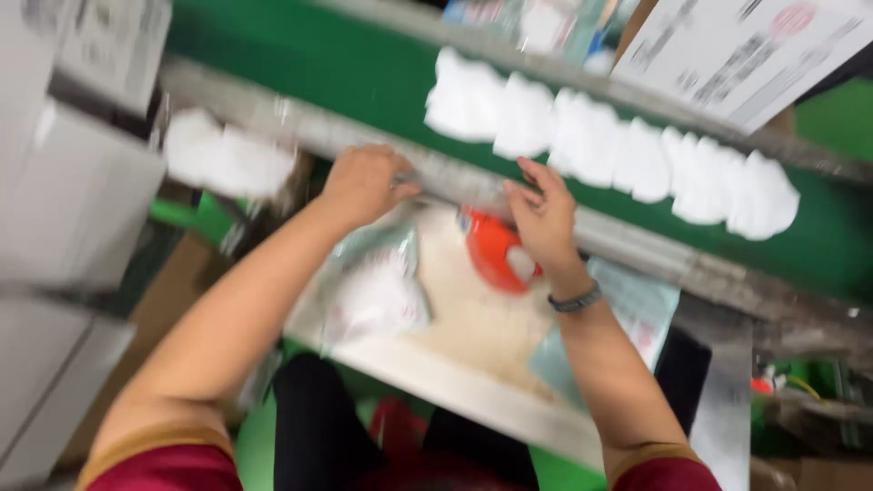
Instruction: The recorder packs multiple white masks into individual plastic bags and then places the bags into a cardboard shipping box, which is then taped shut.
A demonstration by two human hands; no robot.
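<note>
Two bare hands reach to the grey metal rail (473, 186) that edges the green conveyor belt (382, 86). The left hand (364, 182) rests curled on the rail, its fingers bent over the edge; motion blur hides whether they pinch anything. The right hand (546, 223) lies just beside it along the rail, fingers loosely spread and slightly bent, holding nothing that shows. Beyond the rail, on the belt, sits a row of overlapping white soft pads (609, 145), with a separate white clump (223, 155) further along to the left. These look light, limp and easily creased, best pinched at an edge rather than squeezed. On the near side of the rail, a pale board (473, 336) carries clear crinkly plastic bags (377, 291) and an orange round tape dispenser (491, 250).
</note>
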